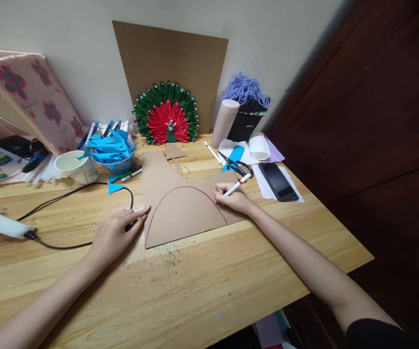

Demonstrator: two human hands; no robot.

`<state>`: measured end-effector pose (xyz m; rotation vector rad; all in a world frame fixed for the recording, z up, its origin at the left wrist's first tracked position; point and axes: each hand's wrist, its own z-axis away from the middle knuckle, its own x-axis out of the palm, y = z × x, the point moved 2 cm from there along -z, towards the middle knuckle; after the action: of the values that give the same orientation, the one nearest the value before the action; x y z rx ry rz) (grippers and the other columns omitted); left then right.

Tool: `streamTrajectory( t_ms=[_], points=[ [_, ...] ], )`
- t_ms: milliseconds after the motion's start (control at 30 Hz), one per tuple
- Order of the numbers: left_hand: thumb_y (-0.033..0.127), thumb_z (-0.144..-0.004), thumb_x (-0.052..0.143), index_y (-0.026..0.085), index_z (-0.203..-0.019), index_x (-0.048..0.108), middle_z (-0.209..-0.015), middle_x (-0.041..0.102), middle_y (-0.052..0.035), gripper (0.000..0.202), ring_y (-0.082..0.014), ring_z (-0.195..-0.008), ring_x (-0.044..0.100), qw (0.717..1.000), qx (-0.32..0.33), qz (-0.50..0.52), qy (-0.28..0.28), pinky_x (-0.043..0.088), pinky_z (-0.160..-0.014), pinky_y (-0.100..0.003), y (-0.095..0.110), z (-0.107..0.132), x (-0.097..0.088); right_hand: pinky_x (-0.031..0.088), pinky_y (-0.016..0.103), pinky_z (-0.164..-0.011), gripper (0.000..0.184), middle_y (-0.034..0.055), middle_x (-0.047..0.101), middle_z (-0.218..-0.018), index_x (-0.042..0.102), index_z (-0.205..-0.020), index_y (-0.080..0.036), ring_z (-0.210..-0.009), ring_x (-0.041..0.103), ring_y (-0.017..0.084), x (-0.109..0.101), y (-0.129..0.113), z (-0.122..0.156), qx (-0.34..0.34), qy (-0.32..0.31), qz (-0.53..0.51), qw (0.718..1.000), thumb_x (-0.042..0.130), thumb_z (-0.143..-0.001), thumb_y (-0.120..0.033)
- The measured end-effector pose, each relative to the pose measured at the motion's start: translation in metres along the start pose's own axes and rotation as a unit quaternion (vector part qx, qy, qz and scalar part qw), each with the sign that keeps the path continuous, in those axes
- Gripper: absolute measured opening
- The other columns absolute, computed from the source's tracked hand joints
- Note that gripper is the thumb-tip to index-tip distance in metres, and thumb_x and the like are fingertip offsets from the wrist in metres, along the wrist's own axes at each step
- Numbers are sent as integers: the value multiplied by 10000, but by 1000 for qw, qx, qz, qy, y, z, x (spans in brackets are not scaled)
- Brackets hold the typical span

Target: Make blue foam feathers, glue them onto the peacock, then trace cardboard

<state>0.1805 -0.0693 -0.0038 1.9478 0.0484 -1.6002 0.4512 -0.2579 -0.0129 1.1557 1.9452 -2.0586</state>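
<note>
A flat piece of brown cardboard [184, 213] lies on the table, with a purple-red arch drawn from its lower left corner over to its lower right. My right hand [233, 198] grips a white marker [237, 184] with a red band; its hidden tip end is at the right side of the arch. My left hand [117, 230] rests at the cardboard's left edge, index finger stretched out and touching it, holding nothing. Curved notches are cut into the cardboard's far edge, where small cardboard scraps [175, 151] lie.
Black-handled scissors [236, 166] and a phone [278, 182] lie to the right. Behind stand a green-and-red petal fan [168, 116], a pale bottle [225, 123] and a tub of blue strips [117, 162]. A white glue gun [4, 223] with its black cord lies left.
</note>
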Motion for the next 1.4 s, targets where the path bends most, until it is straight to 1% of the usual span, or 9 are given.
streamTrajectory(
  t_ms=[200, 333, 500, 600, 700, 900, 1133, 1233, 1400],
  points=[
    [382, -866, 429, 276, -1146, 615, -933, 698, -60, 352, -218, -870, 614, 1000, 0, 6, 6, 461, -735, -330, 2, 1, 0, 231, 202, -445, 280, -78, 316, -450, 294, -482, -194, -445, 305, 63, 1, 0, 1, -3, -20, -5, 1000, 509, -660, -178],
    [379, -871, 412, 257, -1160, 608, -880, 693, -64, 370, -212, -836, 612, 1000, -11, 10, 20, 455, -726, -321, 3, 3, -2, 278, 198, -429, 290, -73, 380, -421, 314, -500, -200, -415, 367, 72, 1, 2, 1, 37, -37, -72, 996, 523, -700, -220],
    [453, -862, 389, 216, -1136, 604, -1091, 651, -88, 421, -241, -951, 594, 987, -116, 84, 73, 426, -784, -335, 3, 2, -5, 302, 205, -418, 341, -63, 431, -433, 356, -529, -200, -396, 392, 77, -3, 3, -1, 42, 1, -156, 987, 551, -765, -350],
    [512, -804, 454, 189, -926, 658, -884, 688, -77, 402, -240, -798, 617, 969, -161, 183, 51, 424, -673, -304, 6, -10, -2, 281, 210, -403, 380, -59, 435, -431, 361, -522, -200, -383, 379, 76, -2, 3, -2, 35, 4, -173, 984, 582, -754, -404],
    [526, -690, 585, 172, -645, 582, -538, 557, 6, 357, -174, -539, 529, 948, -171, 267, 35, 357, -516, -253, 10, -28, 1, 268, 216, -387, 401, -59, 427, -430, 374, -521, -202, -368, 368, 78, -1, 1, -3, 30, 19, -197, 980, 590, -750, -451],
    [479, -666, 619, 163, -659, 543, -547, 488, 38, 324, -110, -497, 440, 899, -157, 396, 106, 334, -491, -220, 24, -39, -1, 333, 220, -418, 255, -16, 567, -621, 537, -645, -203, -471, 459, 96, -40, -5, 3, -54, 224, -178, 957, 691, -682, -404],
    [438, -712, 604, 171, -679, 522, -526, 376, 63, 281, -80, -483, 337, 869, -118, 422, 229, 297, -480, -199, 38, -29, -12, 488, 268, -549, 333, 52, 692, -766, 643, -941, -191, -559, 607, 135, -99, -7, 21, -99, 490, -185, 846, 522, -818, -475],
    [418, -737, 582, 183, -706, 521, -557, 409, 46, 245, -99, -531, 376, 871, -88, 411, 253, 326, -519, -211, 39, -30, -14, 531, 323, -682, 437, 100, 705, -925, 640, -1025, -185, -757, 671, 199, -99, -7, 21, -69, 459, -203, 862, 540, -784, -536],
    [406, -760, 562, 192, -755, 546, -582, 434, 35, 215, -115, -554, 392, 889, -68, 370, 262, 328, -531, -223, 34, -29, -9, 541, 356, -647, 648, 130, 704, -928, 641, -1013, -201, -855, 668, 265, -82, -1, 13, -55, 256, -251, 932, 393, -737, -733]
  ],
)
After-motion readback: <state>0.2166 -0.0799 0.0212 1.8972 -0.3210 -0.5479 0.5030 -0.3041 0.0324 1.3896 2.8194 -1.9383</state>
